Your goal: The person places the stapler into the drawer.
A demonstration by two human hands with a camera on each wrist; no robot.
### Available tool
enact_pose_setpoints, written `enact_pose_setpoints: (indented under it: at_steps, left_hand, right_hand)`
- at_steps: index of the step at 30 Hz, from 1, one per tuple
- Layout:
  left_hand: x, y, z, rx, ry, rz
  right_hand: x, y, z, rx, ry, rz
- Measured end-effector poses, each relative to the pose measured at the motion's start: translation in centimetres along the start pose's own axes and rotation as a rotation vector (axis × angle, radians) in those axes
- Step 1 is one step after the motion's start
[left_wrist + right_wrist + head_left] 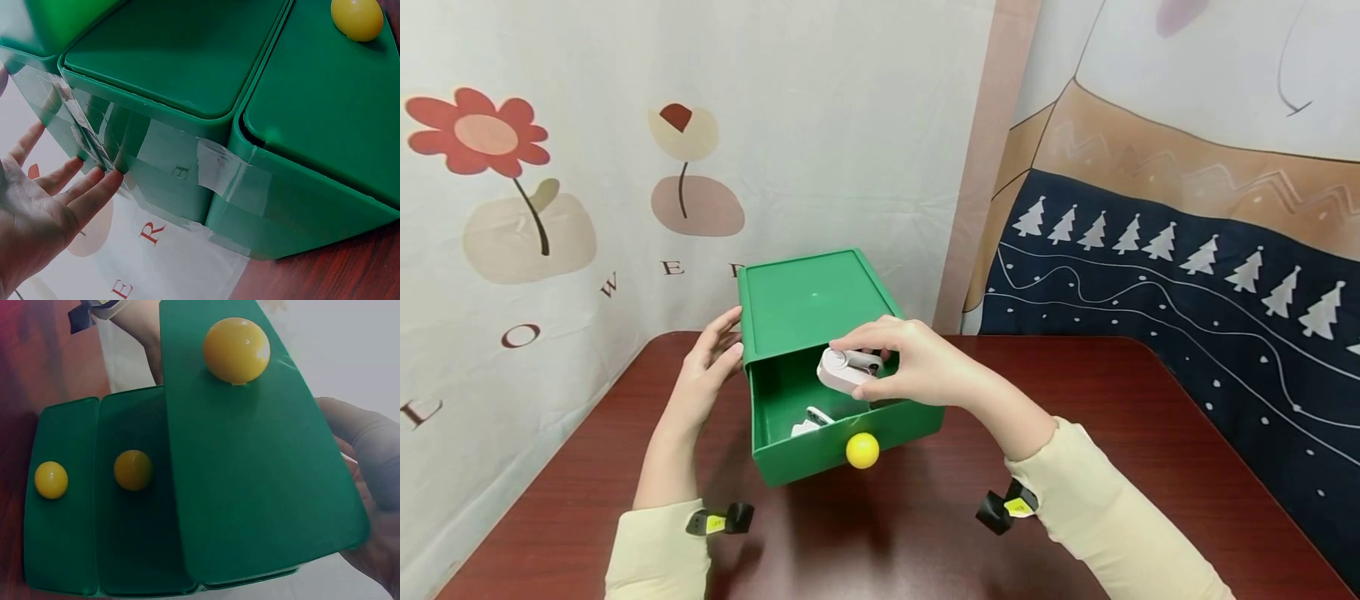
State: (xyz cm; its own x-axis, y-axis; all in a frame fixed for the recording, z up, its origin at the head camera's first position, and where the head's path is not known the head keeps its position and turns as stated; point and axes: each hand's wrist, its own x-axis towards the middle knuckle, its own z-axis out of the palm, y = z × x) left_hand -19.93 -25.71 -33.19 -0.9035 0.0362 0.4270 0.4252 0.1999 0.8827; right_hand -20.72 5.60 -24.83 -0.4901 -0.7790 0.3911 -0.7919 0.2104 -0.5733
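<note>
A green drawer cabinet has its top drawer pulled out, with a round yellow knob on the front. Above the drawer's opening my right hand grips what looks like a small pale pink and white stapler between thumb and fingers. A white item lies inside the drawer, partly hidden by its front wall. My left hand is at the cabinet's left side; in the left wrist view, its spread fingers touch the taped side wall. The drawer hides part of my right hand in the right wrist view.
Two lower drawers with yellow knobs are closed beneath the top one. The cabinet stands on a dark red-brown table. Printed curtains hang behind the table and a dark blue patterned cloth hangs at the right.
</note>
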Motion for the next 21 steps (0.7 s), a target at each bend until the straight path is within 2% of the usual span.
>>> enact_pose_setpoints:
  at_steps: [8, 16, 21]
  left_hand:
    - [-0.03, 0.02, -0.04, -0.008, -0.002, 0.004]
    - [-0.06, 0.08, -0.14, 0.004, -0.003, -0.006]
    - [0.05, -0.06, -0.08, -0.008, -0.009, -0.001]
  right_hand:
    - [0.65, 0.26, 0.44, -0.019, -0.063, 0.044]
    - [0.98, 0.02, 0.49, -0.036, -0.146, 0.156]
    - [0.85, 0.12, 0.44, -0.018, -0.145, 0.133]
